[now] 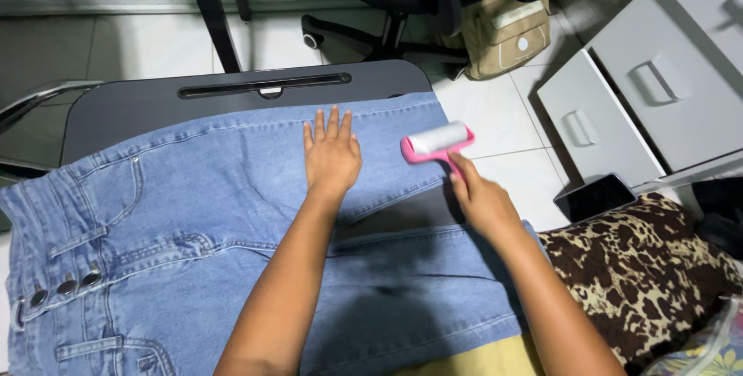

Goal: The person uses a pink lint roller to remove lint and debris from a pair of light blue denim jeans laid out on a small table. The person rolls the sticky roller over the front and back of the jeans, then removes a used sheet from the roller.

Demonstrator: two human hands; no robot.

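On the jeans (232, 213), left hand (331, 155) lies flat, fingers spread, pinning denim taut; right hand (481, 202) grips pink lint roller (437, 142) at jeans' far edge.

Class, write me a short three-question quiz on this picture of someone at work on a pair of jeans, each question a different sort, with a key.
1. True or false: the left hand lies flat, palm down, on the blue jeans.
2. What does the right hand hold?
3. Which lies on the leopard-print cushion: A a dark phone, B scissors, C a mug?

Key: 1 true. 2 a pink lint roller. 3 A.
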